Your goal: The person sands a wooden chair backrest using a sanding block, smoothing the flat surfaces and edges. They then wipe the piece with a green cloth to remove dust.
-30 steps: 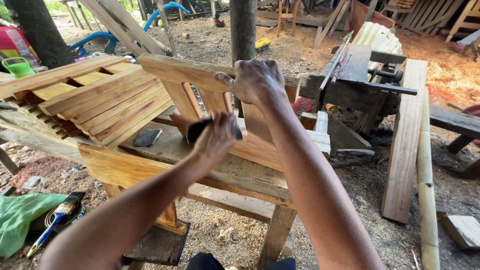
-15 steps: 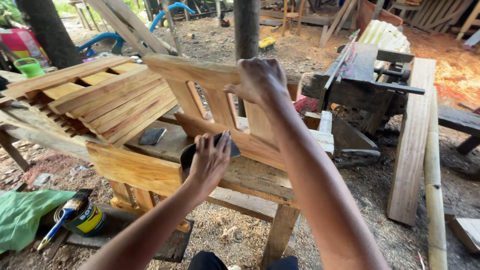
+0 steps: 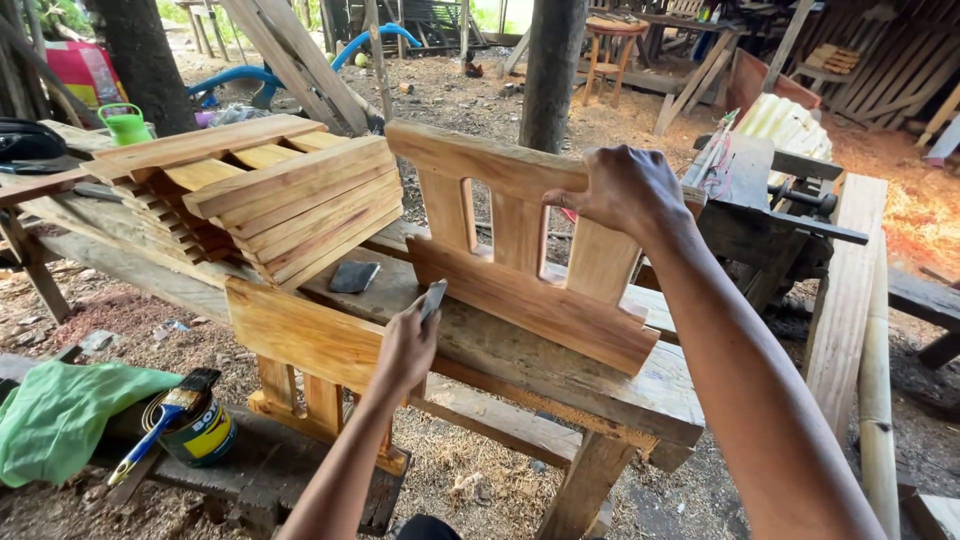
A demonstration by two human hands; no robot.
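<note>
Upright on the plank desk (image 3: 600, 385), a slatted wooden frame (image 3: 520, 270), top rail clamped in right hand (image 3: 620, 190). Left hand (image 3: 405, 350) pinching grey sandpaper (image 3: 432, 298) against the lower rail's left edge. Just left, a stack of slatted frames (image 3: 270, 200); open desk edge in front.

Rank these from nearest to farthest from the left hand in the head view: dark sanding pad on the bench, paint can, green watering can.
From the left hand:
1. Sanding pad, just up-left on the bench.
2. Paint can, lower left on the ground.
3. Watering can, far upper left.
</note>
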